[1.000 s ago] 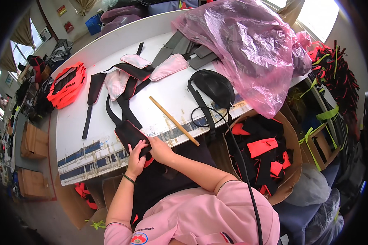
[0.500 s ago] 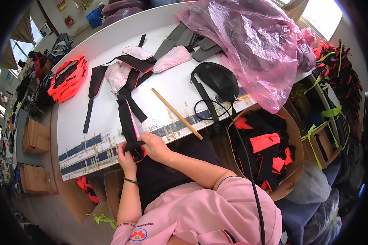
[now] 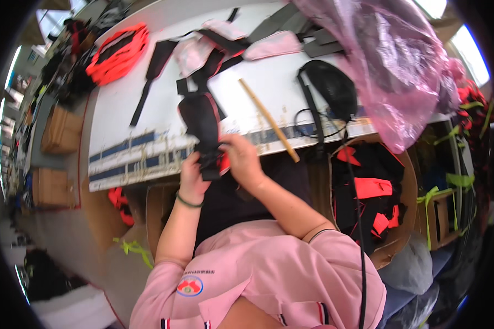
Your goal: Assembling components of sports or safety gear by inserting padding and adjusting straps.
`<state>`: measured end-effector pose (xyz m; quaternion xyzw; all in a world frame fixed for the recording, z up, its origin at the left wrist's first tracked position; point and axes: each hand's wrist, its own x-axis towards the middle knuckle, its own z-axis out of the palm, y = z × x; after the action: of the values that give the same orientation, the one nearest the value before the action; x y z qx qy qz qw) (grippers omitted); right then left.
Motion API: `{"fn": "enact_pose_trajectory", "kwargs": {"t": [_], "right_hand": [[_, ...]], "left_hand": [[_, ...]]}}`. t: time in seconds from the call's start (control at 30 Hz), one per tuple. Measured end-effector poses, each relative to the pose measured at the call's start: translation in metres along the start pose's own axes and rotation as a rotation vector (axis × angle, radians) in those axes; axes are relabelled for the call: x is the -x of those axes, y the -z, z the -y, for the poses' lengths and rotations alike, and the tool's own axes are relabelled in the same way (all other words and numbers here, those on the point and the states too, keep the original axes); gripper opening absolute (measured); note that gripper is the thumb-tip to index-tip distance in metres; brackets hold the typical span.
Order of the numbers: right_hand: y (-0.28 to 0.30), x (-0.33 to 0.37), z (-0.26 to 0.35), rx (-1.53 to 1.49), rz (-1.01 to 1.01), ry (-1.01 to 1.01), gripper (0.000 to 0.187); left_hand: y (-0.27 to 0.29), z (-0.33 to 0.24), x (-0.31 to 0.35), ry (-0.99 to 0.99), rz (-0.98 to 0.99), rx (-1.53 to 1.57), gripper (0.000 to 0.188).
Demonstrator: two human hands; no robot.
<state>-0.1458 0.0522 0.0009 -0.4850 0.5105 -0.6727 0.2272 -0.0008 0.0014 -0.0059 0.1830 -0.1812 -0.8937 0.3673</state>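
At the table's near edge I hold a black padded fabric strap with red edging between both hands. My left hand grips its near end from the left, fingers partly behind the cloth. My right hand pinches the red-edged right side of that end. The wide part of the strap lies away from me on the white table. Beyond it are more black straps and pale pink pads. To the right lies a wooden stick.
A black mesh pouch with a cord and a pink plastic bag lie on the right. An orange-red fabric bundle sits far left. Beside me stands a carton of black and red pieces. Grey strips lie at the back.
My view has shifted, so the table appears higher. The strap's wide part, narrow and edge-on before, now lies spread flat, and its folded near end is held straighter between my hands.
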Motion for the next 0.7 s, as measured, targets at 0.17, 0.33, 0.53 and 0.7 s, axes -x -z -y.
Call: {"fn": "enact_pose_trajectory", "kwargs": {"t": [0.17,0.33,0.53,0.7], "right_hand": [[0.014,-0.016,0.037,-0.085,-0.026,-0.247,0.008],[0.005,-0.012,0.037,-0.716,0.062,-0.557,0.017],[0.008,-0.007,0.032,-1.110,0.260,-0.763,0.031],[0.009,-0.019,0.046,-1.009,0.160,-0.616,0.017]], "left_hand": [[-0.023,0.003,-0.003,0.086,0.156,0.080,0.036],[-0.010,-0.010,0.003,0.000,-0.059,-0.082,0.031],[-0.034,-0.014,0.005,-0.392,0.120,-0.544,0.028],[-0.031,-0.018,-0.005,-0.222,-0.097,-0.492,0.026]]}}
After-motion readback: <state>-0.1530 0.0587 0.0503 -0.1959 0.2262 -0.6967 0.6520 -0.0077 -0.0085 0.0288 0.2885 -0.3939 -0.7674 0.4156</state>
